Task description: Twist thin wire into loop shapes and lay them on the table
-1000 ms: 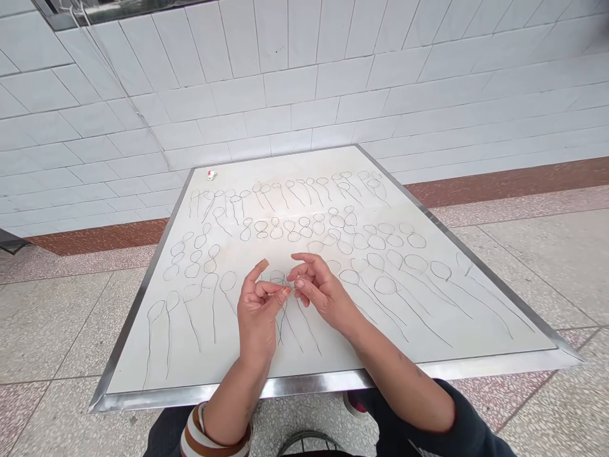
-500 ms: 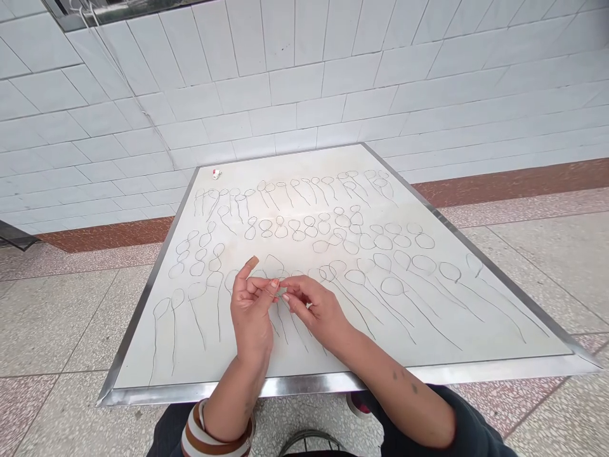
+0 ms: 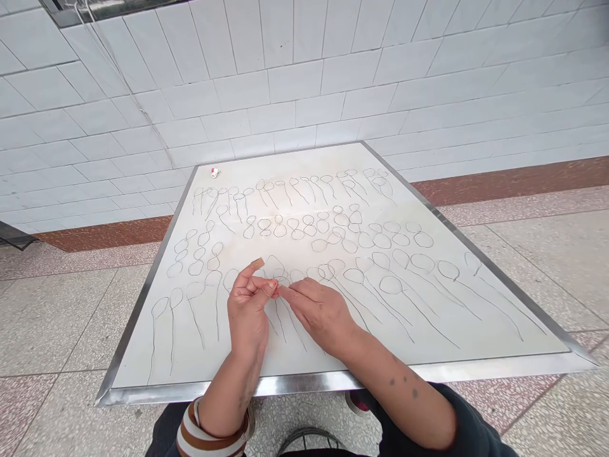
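My left hand [image 3: 250,308] is above the front middle of the white table [image 3: 295,368], its thumb and forefinger pinched on a thin dark wire whose loop [image 3: 272,260] rises just beyond the fingertips. Another finger stands raised, with a tan wrap on its tip. My right hand [image 3: 323,314] meets it at the pinch, back upward, fingers together; what they grip is hidden. Around the hands lie many wire pieces: long-tailed loops [image 3: 391,285] at the front and right, and figure-eight shapes [image 3: 280,226] across the middle.
More looped wires [image 3: 314,180] lie in the far row. A small red and white object [image 3: 216,172] sits at the far left corner. Metal edging [image 3: 314,383] frames the table, and a tiled wall [image 3: 295,82] stands behind. A round metal stool [image 3: 311,438] is below the near edge.
My right hand has turned so that its back faces up more, and its fingers have drawn together against the left fingertips. My left hand keeps its pinch, shifted slightly left.
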A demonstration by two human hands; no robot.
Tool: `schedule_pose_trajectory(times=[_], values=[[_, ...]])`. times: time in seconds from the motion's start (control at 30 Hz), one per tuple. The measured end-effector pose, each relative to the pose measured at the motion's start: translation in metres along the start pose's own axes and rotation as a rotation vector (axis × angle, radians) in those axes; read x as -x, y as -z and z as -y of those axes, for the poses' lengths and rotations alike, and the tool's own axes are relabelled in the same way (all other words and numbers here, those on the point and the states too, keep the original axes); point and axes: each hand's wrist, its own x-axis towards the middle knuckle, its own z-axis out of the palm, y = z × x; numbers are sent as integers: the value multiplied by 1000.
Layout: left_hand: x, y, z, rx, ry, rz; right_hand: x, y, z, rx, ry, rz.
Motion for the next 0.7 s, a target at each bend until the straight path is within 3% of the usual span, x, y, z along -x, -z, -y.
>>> schedule_pose_trajectory(times=[0.2, 0.43, 0.57, 0.7], values=[[-2, 0, 2, 39, -20, -31, 4, -6, -4, 16, 14, 7], [-3, 0, 0, 29, -36, -48, 3, -3, -4, -138, -22, 14], [-4, 3, -5, -39, -71, -41, -3, 6, -4, -402, -219, -56], [0, 1, -9, -96, -38, 65, -11, 16, -2, -667, -449, -47]])
